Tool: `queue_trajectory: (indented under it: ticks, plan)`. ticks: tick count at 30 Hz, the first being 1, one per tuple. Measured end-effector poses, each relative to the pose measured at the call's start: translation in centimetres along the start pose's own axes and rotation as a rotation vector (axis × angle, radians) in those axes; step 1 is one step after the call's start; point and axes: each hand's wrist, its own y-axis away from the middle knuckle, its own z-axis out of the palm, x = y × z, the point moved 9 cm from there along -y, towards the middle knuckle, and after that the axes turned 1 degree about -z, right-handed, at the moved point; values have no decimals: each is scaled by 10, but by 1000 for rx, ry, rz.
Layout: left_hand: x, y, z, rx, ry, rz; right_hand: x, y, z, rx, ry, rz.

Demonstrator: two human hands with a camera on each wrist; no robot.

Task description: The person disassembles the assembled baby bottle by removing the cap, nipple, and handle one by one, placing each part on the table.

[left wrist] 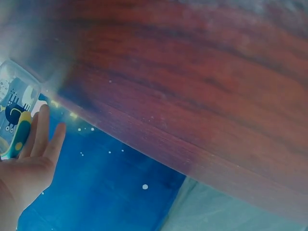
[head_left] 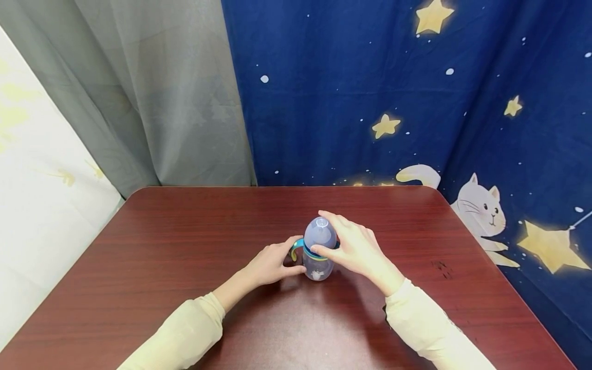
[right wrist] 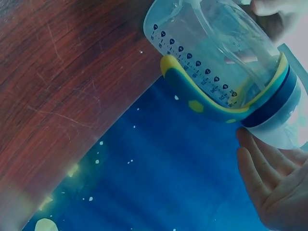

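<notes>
A clear baby bottle (head_left: 317, 269) stands upright on the table, with a bluish dome cap (head_left: 319, 234) and a blue-and-yellow handled collar. My left hand (head_left: 273, 263) holds it from the left, thumb by the lower body and fingers by the handle (head_left: 298, 247). Over the cap, my right hand (head_left: 353, 246) grips from the right, its thumb across the front and fingers over the top and far side. In the right wrist view, dark measuring marks run down the bottle (right wrist: 211, 43), and a straw shows inside. A dark animal print shows on the bottle (left wrist: 17, 108) in the left wrist view.
The reddish-brown wooden table (head_left: 185, 226) has rounded far corners and a dark scuff at right. Behind it hang a grey curtain (head_left: 185, 103) and a blue curtain (head_left: 333, 103) with stars and a white cat. A pale panel (head_left: 41, 180) borders the left side.
</notes>
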Motion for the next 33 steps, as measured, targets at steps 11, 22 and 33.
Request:
queue_trajectory:
  ticks: [11,22,33]
  plan:
    - [2,0,-4,30,10,25,-2,-1,0,25,-31,-22]
    - [4,3,-6,40,-8,-11,1,6,0,31,-180,-34]
    - [10,7,-11,74,51,-11,12,17,5,-13,-439,76]
